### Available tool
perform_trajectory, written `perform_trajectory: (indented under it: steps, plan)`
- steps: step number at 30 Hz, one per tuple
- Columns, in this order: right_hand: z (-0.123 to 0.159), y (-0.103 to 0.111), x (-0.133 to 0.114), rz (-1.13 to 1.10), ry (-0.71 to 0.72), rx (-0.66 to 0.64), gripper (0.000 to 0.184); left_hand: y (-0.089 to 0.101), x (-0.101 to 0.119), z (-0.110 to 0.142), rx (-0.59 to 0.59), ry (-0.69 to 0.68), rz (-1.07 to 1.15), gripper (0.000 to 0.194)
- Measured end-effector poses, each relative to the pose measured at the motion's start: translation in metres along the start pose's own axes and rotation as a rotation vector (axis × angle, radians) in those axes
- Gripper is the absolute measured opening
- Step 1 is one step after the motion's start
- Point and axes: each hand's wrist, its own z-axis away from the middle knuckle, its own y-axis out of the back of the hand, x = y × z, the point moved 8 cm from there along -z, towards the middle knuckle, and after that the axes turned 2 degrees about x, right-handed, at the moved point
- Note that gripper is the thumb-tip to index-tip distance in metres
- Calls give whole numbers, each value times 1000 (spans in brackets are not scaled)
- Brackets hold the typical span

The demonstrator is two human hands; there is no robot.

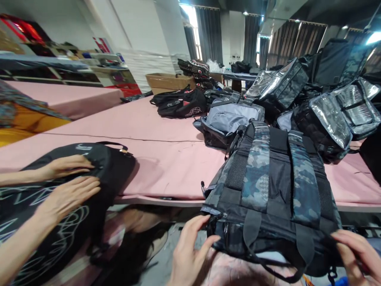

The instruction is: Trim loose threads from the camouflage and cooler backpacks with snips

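A black backpack (pixel 278 171) with blue-grey camouflage shoulder straps lies strap side up over the table's near edge, its near end towards me. My left hand (pixel 190 250) pinches its near left corner beside a zipper, thumb below and fingers above. At the near right corner, my right hand (pixel 357 256) is closed on the fabric, its fingers partly cut off by the frame. Between the two hands, a black webbing handle (pixel 279 264) hangs in a loop. A dark zipper pull sticks out on the left side.
Pink cloth covers the long table (pixel 166 159). On the left, a co-worker's hands (pixel 70 186) rest on a black bag (pixel 116 171) with white line drawings. Behind my backpack lie an open grey-lined bag (pixel 229 117), several silver-lined bags (pixel 330 119), black bags (pixel 181 103) and a cardboard box (pixel 166 82).
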Motion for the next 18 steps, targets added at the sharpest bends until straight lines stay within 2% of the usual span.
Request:
perform_trajectory:
  steps: [2,3,5,7,8,10,12,14,16,18]
  plan:
    - [-1,-37,-48,22,325,-313,25,0,11,-15,-4,-46,49,18]
    - [3,-55,-64,51,428,-441,37,4,18,-22,24,-77,67,15]
    - [6,-83,-79,215,467,-557,58,20,32,-39,86,-178,65,17]
    - [7,-100,-86,355,485,-560,66,37,38,-52,154,-299,-4,15]
    - [8,-104,-87,386,496,-547,67,43,35,-56,190,-328,-60,13]
    - [9,-108,-89,364,517,-542,66,43,12,-60,228,-284,-180,9]
    - [9,-109,-87,319,506,-544,64,25,-24,-50,196,-136,-270,12]
    - [9,-111,-86,301,495,-544,59,-4,-51,-27,102,-55,-315,17]
    - [10,-114,-86,306,493,-547,54,-25,-65,1,58,-27,-318,24]
    - [11,-115,-88,302,478,-554,53,-27,-75,21,73,10,-335,25]
